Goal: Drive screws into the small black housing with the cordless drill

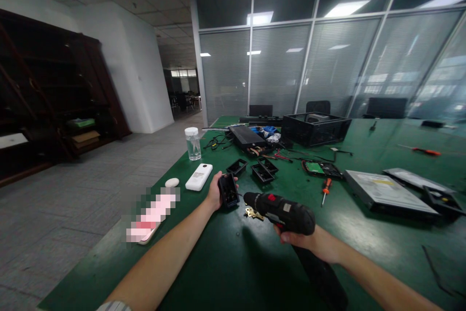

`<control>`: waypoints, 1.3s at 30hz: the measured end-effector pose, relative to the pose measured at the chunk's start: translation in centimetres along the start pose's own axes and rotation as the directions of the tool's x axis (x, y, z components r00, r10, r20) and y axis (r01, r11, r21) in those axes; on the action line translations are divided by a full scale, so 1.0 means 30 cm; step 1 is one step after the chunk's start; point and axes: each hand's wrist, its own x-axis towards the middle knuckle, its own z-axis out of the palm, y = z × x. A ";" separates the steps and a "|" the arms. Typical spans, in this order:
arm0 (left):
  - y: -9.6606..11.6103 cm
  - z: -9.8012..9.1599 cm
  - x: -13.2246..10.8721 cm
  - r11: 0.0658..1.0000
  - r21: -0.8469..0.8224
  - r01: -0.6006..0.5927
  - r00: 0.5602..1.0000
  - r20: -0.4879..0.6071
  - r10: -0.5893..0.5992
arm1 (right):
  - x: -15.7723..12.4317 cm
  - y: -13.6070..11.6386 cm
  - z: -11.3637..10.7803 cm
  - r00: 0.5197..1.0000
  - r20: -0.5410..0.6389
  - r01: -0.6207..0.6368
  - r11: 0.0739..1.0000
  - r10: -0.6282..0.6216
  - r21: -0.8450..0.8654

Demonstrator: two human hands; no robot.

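Note:
My left hand [217, 192] is closed around a small black plastic box [228, 190], its open side turned up toward me. In my right hand [295, 239] is a black cordless drill [282, 211] with red switches, gripped by its handle. The drill's chuck points left at the box, with a gap between them; I cannot make out a bit in it. Beneath the chuck lie several brass-coloured metal pieces [254, 213]. Beyond my left hand stand similar black boxes [262, 173], with another box [237, 167] beside them.
A clear jar [194, 146], a white device [199, 177] and a pixelated pink object [153, 216] line the green table's left side. An orange screwdriver [326, 189], hard drive [320, 168] and optical drive [388, 193] lie right. A black computer case [316, 129] and cables are farther back.

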 end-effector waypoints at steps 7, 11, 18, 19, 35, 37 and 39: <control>-0.001 -0.004 0.003 1.000 -0.009 -0.028 0.999 0.015 0.028 | 0.004 0.018 -0.005 1.000 0.016 0.025 0.999 -0.025 0.034; -0.002 -0.004 0.004 0.999 -0.020 -0.042 0.999 0.010 0.042 | 0.005 0.016 -0.007 0.999 0.031 0.022 0.999 -0.023 0.036; -0.002 0.000 0.003 0.997 -0.063 -0.044 0.999 -0.017 0.043 | 0.008 0.007 -0.008 0.999 0.025 0.041 0.999 -0.041 0.023; -0.002 -0.002 0.003 0.997 -0.066 -0.039 0.999 -0.016 0.038 | 0.008 0.007 -0.007 0.999 0.022 0.040 0.999 -0.041 0.028; -0.005 -0.016 0.013 0.999 -0.046 -0.008 1.000 0.010 0.009 | 0.009 0.004 -0.006 0.999 0.012 0.035 0.999 -0.036 0.016; -0.007 -0.019 0.017 0.999 -0.038 -0.021 1.000 0.015 0.022 | 0.008 -0.002 -0.007 0.999 0.018 0.034 0.999 -0.034 0.011; -0.007 -0.020 0.019 0.999 -0.036 -0.031 0.999 0.016 0.032 | 0.007 -0.005 -0.006 0.999 0.021 0.033 0.999 -0.033 0.013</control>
